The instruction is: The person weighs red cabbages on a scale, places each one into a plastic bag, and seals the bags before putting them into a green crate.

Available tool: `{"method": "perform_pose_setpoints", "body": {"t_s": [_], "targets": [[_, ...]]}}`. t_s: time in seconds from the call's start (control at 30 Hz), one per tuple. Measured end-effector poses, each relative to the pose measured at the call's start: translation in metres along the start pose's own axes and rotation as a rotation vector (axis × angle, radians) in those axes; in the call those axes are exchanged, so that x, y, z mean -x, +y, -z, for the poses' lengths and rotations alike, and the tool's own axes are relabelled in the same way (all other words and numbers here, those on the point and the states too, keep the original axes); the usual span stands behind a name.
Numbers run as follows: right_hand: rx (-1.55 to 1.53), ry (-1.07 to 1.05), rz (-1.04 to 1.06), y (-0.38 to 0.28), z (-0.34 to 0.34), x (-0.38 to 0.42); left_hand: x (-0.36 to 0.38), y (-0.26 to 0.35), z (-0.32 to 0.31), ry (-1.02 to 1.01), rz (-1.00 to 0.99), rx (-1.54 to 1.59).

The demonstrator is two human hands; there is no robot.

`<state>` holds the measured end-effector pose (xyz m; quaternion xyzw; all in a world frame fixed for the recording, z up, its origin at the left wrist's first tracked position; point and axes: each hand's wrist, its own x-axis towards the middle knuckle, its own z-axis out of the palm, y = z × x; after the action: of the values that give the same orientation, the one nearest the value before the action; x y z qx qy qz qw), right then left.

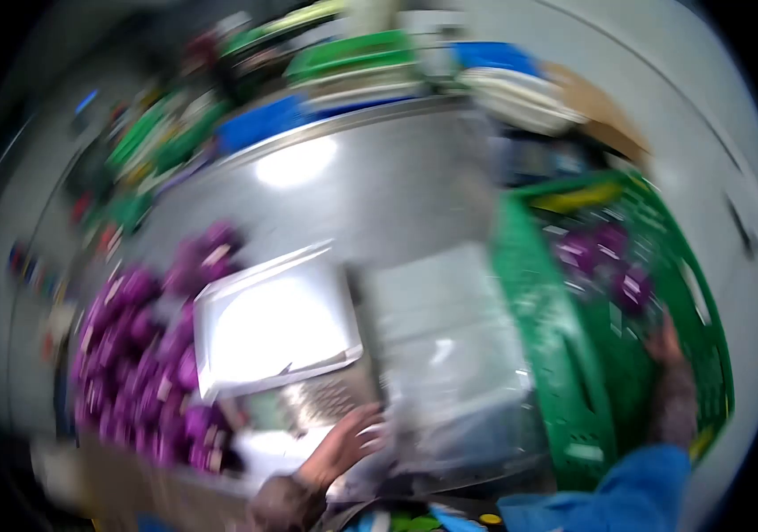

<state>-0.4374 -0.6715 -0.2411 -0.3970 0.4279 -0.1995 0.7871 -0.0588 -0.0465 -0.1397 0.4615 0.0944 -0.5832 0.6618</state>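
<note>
My left hand is open, fingers stretched out beside a panel with rows of small raised marks. Directly above that panel lies a square, shiny metal-looking plate with a pale rim. To the right of the hand is a stack of clear plastic sheets or trays. My right hand reaches into a green crate, its fingers smeared by motion. Right at its fingertips is a clear plastic pack with purple round items; whether the hand grips it I cannot tell.
A large heap of purple round items with pale patches fills the left of the metal table. Behind the table stand green, blue and white crates. A brown cardboard piece is at the back right.
</note>
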Motion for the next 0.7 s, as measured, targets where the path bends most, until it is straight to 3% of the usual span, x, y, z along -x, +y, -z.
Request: {"method": "perform_pose_setpoints", "body": {"t_s": [0.03,0.07,0.1,0.13,0.17,0.2,0.23,0.37,0.57,0.7], "targets": [[-0.098,0.093,0.023,-0.007,-0.01,0.015,0.004,-0.003,0.004,-0.063,-0.038,-0.027],[0.005,0.224,0.126,-0.009,-0.004,0.021,0.01,-0.004,0.004,-0.042,-0.047,0.031],[0.763,0.005,0.602,-0.013,0.063,-0.004,0.012,-0.009,0.013,-0.078,-0.046,0.027],[1.365,0.145,1.26,-0.017,0.13,-0.029,0.017,-0.015,0.019,-0.043,-0.039,0.061],[0.896,0.395,0.473,-0.065,0.09,0.009,0.021,-0.02,0.025,-0.043,-0.047,0.074],[0.837,0.497,0.264,-0.085,0.032,0.028,0.023,-0.027,0.033,-0.052,-0.073,0.084],[0.9,0.502,0.213,-0.099,-0.005,0.034,0.023,-0.025,0.039,-0.047,-0.083,0.099],[1.088,0.405,0.131,-0.125,-0.126,0.056,0.047,-0.021,0.073,-0.065,-0.141,0.128],[1.035,0.18,0.408,-0.084,-0.304,0.054,0.105,0.023,0.167,-0.02,-0.391,0.164],[1.088,0.07,0.523,-0.006,-0.437,0.084,0.166,0.097,0.26,0.266,-0.617,0.14]]}}
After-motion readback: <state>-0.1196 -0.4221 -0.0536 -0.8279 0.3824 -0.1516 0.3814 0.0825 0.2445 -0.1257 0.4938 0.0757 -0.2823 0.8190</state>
